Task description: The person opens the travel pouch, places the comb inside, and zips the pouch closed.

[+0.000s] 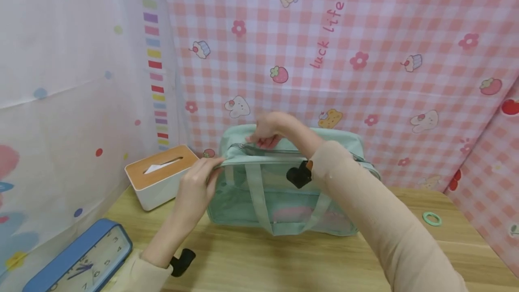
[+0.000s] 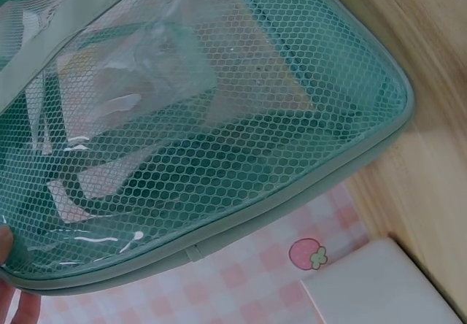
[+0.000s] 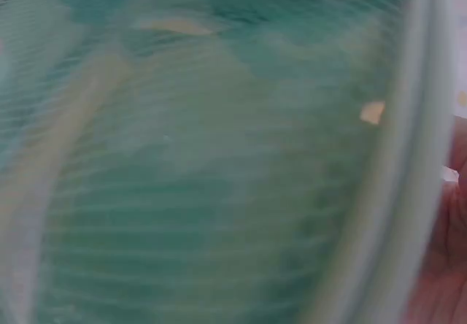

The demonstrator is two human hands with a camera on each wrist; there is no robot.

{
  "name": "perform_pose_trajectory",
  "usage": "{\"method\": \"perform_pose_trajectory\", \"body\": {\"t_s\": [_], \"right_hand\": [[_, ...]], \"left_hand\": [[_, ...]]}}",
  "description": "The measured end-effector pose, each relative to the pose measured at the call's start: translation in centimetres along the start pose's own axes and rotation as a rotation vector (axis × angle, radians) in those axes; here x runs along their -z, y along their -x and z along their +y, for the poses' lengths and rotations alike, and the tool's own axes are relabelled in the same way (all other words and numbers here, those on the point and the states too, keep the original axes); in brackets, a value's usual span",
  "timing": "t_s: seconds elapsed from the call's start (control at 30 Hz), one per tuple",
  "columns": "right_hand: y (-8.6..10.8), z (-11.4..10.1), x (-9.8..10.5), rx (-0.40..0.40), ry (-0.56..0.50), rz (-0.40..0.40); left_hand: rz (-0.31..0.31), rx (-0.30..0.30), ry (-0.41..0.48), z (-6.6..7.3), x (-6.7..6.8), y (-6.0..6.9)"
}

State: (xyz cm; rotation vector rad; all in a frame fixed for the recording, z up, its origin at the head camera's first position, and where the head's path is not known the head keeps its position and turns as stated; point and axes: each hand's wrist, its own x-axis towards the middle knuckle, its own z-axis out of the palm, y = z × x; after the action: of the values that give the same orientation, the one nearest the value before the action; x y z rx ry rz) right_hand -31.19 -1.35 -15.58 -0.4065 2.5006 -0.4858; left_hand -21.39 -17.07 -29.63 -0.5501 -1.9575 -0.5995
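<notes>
A mint-green see-through mesh bag [image 1: 233,197] stands upright on the table, with its zipped top partly open. At the top left corner my left hand [image 1: 198,181] pinches the bag's edge between thumb and fingers. My right hand [image 1: 269,130] reaches across the top and pinches the zipper pull [image 1: 241,146] near the left end; the fingertips are partly hidden. The handle strap [image 1: 256,193] hangs down the front. Something pink [image 1: 289,213] shows through the lower front. In the left wrist view the mesh side [image 2: 255,149] fills most of the frame; the right wrist view is blurred.
To the left of the bag sits a white tissue box [image 1: 160,197] with a wooden lid. A blue-framed clock [image 1: 77,256] lies at the front left. On the right of the wooden table [image 1: 259,262] is a green ring [image 1: 431,219]. A checked cloth [image 1: 316,84] hangs behind.
</notes>
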Motion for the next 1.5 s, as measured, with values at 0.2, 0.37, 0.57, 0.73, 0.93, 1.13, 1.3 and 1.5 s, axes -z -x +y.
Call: {"method": "perform_pose_trajectory", "body": {"t_s": [0.2, 0.37, 0.57, 0.73, 0.93, 1.13, 1.3, 1.5], "right_hand": [[0.0, 2.0, -0.3, -0.047, 0.034, 0.000], [0.5, 3.9, 0.1, -0.044, 0.041, 0.012], [1.5, 6.4, 0.6, -0.009, -0.029, 0.020], [2.7, 9.0, 1.3, -0.007, -0.053, 0.058], [4.0, 11.7, 2.3, -0.010, -0.113, 0.080], [5.3, 12.6, 3.1, 0.002, -0.129, 0.128], [5.7, 12.5, 3.6, -0.011, -0.106, 0.148], [6.3, 13.6, 4.2, -0.049, -0.049, 0.154]], "left_hand": [[0.002, 0.018, 0.006, 0.1, -0.2, 0.2], [0.007, 0.025, 0.004, 0.0, -0.2, 0.4], [0.003, 0.026, 0.015, 0.0, -0.3, 0.4], [-0.009, 0.021, 0.026, 0.1, -0.5, 0.3], [-0.016, 0.029, 0.032, 0.1, -0.4, 0.1], [-0.004, 0.039, 0.042, 0.0, -0.4, -0.1], [0.010, 0.049, 0.033, 0.0, -0.5, -0.2], [0.014, 0.063, 0.023, 0.0, -0.4, -0.2]]}}
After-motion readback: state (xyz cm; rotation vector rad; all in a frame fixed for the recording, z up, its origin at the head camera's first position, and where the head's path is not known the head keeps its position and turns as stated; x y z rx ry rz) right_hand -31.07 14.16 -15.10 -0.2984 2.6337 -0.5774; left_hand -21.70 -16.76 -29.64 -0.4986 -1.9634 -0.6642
